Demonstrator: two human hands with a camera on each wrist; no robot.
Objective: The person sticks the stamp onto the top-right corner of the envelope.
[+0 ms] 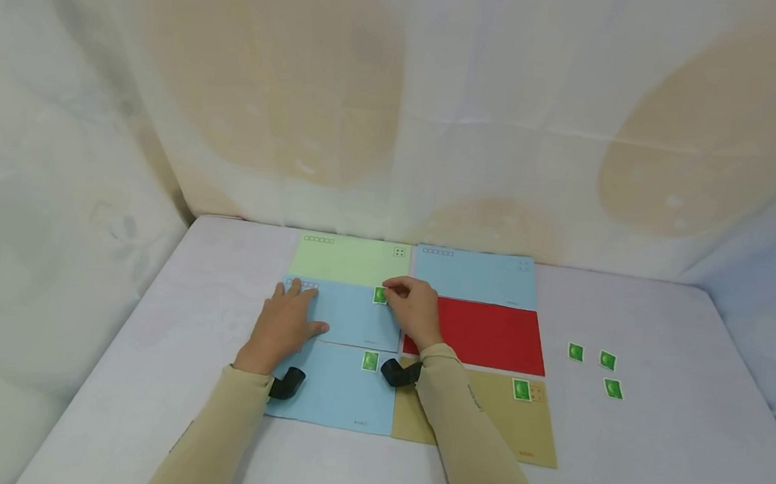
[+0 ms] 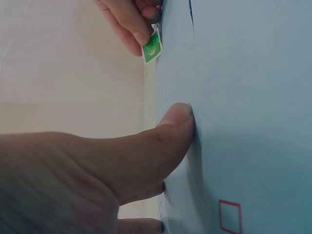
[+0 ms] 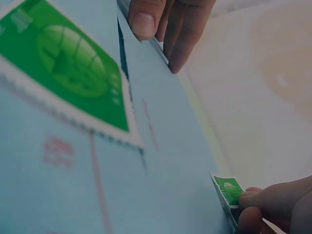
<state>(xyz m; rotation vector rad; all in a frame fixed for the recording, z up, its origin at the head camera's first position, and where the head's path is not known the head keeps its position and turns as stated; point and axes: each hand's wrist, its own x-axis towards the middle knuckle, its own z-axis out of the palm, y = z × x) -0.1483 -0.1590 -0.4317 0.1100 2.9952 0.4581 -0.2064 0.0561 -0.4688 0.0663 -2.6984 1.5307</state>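
My right hand (image 1: 417,309) pinches a green postage stamp (image 1: 380,295) with a white perforated edge between thumb and finger. The stamp is at the upper right corner of the middle blue envelope (image 1: 348,319) in the left column. In the right wrist view the stamp (image 3: 227,189) stands tilted, one edge at the envelope. My left hand (image 1: 282,325) rests with spread fingers on the same envelope's left side, near its row of postcode boxes. Its thumb (image 2: 170,126) lies along the blue paper in the left wrist view.
A light green envelope (image 1: 352,260) lies behind; a stamped blue one (image 1: 331,389) lies in front. The right column holds blue (image 1: 474,279), red (image 1: 497,334) and stamped brown (image 1: 503,430) envelopes. Three loose stamps, one nearest the envelopes (image 1: 575,352), lie farther right. Cloth walls enclose the table.
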